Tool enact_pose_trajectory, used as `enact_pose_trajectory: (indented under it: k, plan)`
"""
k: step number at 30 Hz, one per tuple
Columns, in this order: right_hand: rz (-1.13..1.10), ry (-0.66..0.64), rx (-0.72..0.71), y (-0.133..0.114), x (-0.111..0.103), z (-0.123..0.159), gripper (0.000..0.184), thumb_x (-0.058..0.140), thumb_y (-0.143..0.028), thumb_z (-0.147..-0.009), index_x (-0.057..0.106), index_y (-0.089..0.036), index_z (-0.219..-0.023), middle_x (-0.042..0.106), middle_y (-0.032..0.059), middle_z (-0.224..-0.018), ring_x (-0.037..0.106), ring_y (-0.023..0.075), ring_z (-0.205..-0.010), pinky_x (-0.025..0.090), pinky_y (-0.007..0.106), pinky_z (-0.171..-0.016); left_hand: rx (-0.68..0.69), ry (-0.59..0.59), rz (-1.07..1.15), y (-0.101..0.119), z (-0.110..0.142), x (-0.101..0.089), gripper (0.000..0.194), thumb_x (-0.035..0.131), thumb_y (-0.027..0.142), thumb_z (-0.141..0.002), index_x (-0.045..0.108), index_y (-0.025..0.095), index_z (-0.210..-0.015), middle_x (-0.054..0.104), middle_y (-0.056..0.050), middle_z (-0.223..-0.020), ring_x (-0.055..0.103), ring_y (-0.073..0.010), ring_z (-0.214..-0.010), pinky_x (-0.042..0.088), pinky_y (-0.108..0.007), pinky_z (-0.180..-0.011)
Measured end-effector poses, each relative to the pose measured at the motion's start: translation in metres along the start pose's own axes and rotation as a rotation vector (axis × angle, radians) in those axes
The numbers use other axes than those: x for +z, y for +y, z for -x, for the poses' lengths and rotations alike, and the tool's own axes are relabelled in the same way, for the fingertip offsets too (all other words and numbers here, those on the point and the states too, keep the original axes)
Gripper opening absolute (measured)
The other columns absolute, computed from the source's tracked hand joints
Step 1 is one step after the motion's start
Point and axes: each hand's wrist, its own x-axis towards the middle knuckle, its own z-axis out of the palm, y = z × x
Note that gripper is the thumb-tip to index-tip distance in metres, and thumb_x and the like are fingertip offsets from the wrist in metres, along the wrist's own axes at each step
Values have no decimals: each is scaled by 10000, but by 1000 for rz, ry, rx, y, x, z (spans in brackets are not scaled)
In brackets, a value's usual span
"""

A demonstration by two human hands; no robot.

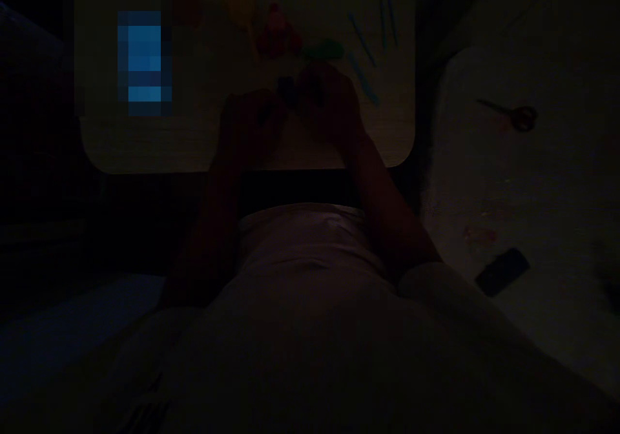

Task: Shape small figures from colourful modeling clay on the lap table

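Observation:
The picture is very dark. A small dark blue lump shows between my hands, over the near part of the table; its kind cannot be made out. My left hand is curled, with its fingertips at the lump's left side. From the right, my right hand closes its fingers on the same lump. Just beyond lie a red lumpy piece and a green rounded piece. An orange-yellow piece with a thin handle-like part is farther left.
Several thin blue-green sticks lie on the wooden table at right. A pixelated blue patch covers the left. On a pale surface at right are scissors, a dark rectangular object and a reddish scrap.

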Motion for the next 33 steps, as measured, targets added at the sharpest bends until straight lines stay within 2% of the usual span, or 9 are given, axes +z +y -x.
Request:
enact_pose_trajectory:
  k: [4,9,12,16,21,24,26,30,33]
  plan:
    - [6,-21,3,3,2,-1,187,601,-458,-834,642,-449,-1016,735,-41,-1172,621,283,-1127,526,445,-1024,-15,-19,-16,-1,0,0,471,450,688,-945,713,318,-1069,751,28,-1187,637,-275,-1095,438,-521,-992]
    - [43,20,-58,5,4,0,186,554,-359,-866,608,-352,-1044,724,11,-1165,624,247,-1078,537,419,-1012,-1,-21,-23,-8,-2,2,487,437,694,-957,709,320,-1112,755,21,-1178,640,-291,-1092,429,-531,-993]
    - [36,16,-60,5,4,0,144,547,-385,-871,579,-389,-1011,720,-3,-1155,630,256,-1085,537,416,-1008,11,9,-12,-9,-1,3,434,486,673,-959,717,324,-1072,765,35,-1132,649,-275,-1054,447,-510,-985]
    - [-13,33,-54,4,4,0,176,533,-392,-819,571,-369,-989,722,45,-1144,657,296,-1085,537,460,-980,23,23,-56,-6,0,2,367,493,603,-982,704,310,-1048,767,24,-1133,652,-256,-1050,454,-491,-988]
    - [-2,-21,6,0,1,0,116,567,-450,-861,605,-423,-967,716,0,-1157,628,307,-1123,527,439,-1021,18,-21,-53,-10,-3,4,455,434,646,-1017,695,284,-1102,750,10,-1172,647,-251,-1062,434,-493,-985]
    - [11,3,-35,0,1,1,91,543,-396,-907,593,-383,-981,711,15,-1148,633,281,-1098,533,430,-1008,33,41,-67,-17,-5,9,557,413,726,-1013,693,247,-1059,744,-26,-1099,633,-262,-1044,420,-507,-1004]
    - [5,26,-68,1,2,2,124,557,-353,-894,592,-326,-1010,709,47,-1142,636,271,-1071,529,430,-994,69,36,-42,-19,-6,11,574,403,730,-1041,688,232,-1055,738,-23,-1050,627,-235,-1000,435,-485,-998]
    - [-17,6,-42,3,4,1,107,564,-373,-882,572,-346,-985,716,17,-1135,613,250,-1032,515,408,-978,146,131,-35,-16,-5,11,442,529,599,-1037,722,212,-944,743,-46,-938,666,-228,-858,494,-428,-820]
    - [-78,13,0,7,6,-2,176,634,-507,-831,562,-385,-936,733,-13,-1106,580,267,-1032,505,426,-978,162,147,-11,-15,-4,10,319,577,491,-1031,727,226,-936,756,-63,-935,710,-271,-883,511,-432,-819]
